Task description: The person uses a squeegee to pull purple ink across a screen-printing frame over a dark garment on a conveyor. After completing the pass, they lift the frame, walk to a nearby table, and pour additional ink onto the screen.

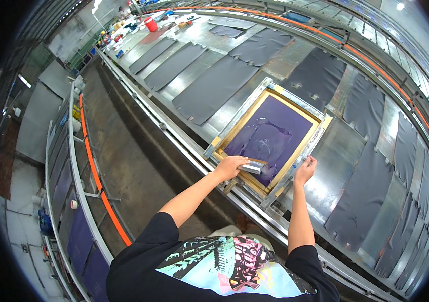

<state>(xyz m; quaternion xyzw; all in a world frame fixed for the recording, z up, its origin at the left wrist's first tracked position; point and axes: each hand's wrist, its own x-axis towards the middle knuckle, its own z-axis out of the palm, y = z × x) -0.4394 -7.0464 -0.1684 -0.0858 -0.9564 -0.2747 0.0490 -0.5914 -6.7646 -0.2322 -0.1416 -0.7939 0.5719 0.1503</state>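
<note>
With the squeegee lying slantwise inside the near end of the screen frame, the weak point looks to be one-handed control. Left hand is clamped on the squeegee's near-left end; its other end has no hand on it, so uneven pressure could tilt the blade and leave a streaky pass. Right hand is just beside the frame's right side, fingers curled; cannot tell whether they pinch the rim. If nothing steadies that side, a hard push might skew the frame on the metal table and smear what lies under it. Dark ink sits patchily on the purple mesh within the frame; too little spread could mean thin spots. Dark panel, right of the frame, could catch drips if the squeegee is lifted across carelessly.
</note>
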